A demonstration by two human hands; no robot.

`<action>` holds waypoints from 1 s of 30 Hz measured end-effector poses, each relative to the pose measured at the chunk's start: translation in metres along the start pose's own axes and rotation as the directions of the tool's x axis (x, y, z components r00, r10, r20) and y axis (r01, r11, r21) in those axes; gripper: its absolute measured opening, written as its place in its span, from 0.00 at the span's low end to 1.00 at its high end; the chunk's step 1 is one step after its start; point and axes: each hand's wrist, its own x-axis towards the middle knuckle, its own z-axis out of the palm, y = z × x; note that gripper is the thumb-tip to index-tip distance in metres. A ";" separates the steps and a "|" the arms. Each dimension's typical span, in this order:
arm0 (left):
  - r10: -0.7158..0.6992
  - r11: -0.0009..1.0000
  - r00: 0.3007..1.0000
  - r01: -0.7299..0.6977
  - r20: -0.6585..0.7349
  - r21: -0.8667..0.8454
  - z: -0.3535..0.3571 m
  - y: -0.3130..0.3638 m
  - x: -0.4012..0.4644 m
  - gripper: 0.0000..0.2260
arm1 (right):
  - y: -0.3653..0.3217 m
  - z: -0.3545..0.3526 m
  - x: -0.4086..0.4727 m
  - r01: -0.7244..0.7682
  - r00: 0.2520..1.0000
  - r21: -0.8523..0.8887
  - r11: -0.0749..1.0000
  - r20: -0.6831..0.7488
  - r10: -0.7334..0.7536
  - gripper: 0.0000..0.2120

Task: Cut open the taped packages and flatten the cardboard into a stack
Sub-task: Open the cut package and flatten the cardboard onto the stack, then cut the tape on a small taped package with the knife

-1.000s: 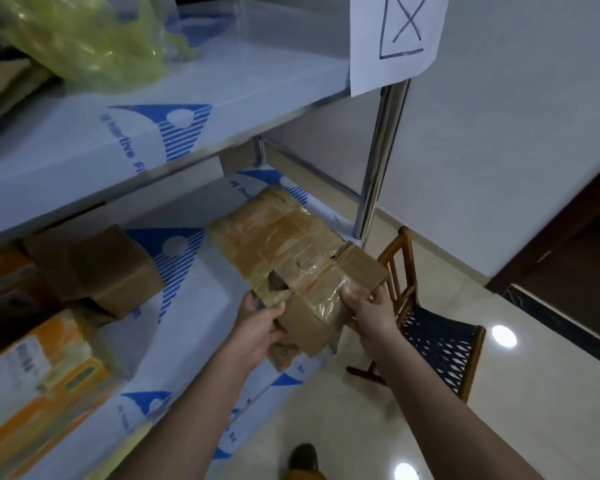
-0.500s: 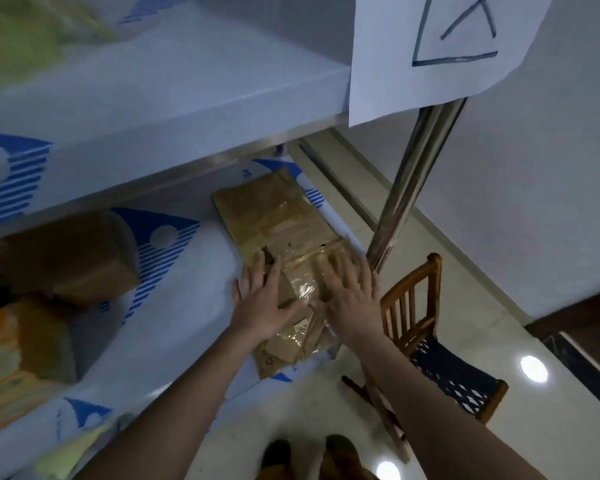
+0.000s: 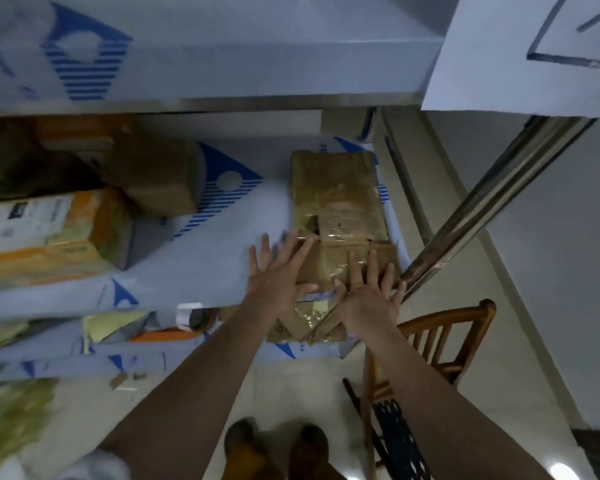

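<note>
A flattened brown cardboard piece (image 3: 336,202), covered in shiny clear tape, lies flat on the right end of the middle shelf (image 3: 222,271). My left hand (image 3: 278,275) rests palm down on its near left edge, fingers spread. My right hand (image 3: 368,292) presses flat on its near right part, fingers spread too. Neither hand grips anything. The near end of the cardboard hangs slightly over the shelf edge, under my wrists.
A brown box (image 3: 153,178) and an orange-and-white package (image 3: 49,233) stand on the shelf's left. A steel shelf post (image 3: 492,206) rises just right of my right hand. A wooden chair (image 3: 430,344) stands below it. A paper sign (image 3: 534,53) hangs from the upper shelf.
The cardboard went from held up and half folded to lying flat on the shelf. Both hands opened and now press on it. My view has tilted down toward my feet.
</note>
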 end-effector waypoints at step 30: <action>-0.597 0.796 0.782 0.548 -0.180 -0.258 -0.024 -0.501 -0.390 0.34 | -0.479 0.148 -0.209 0.689 0.721 0.062 0.722 0.042 -0.692 0.33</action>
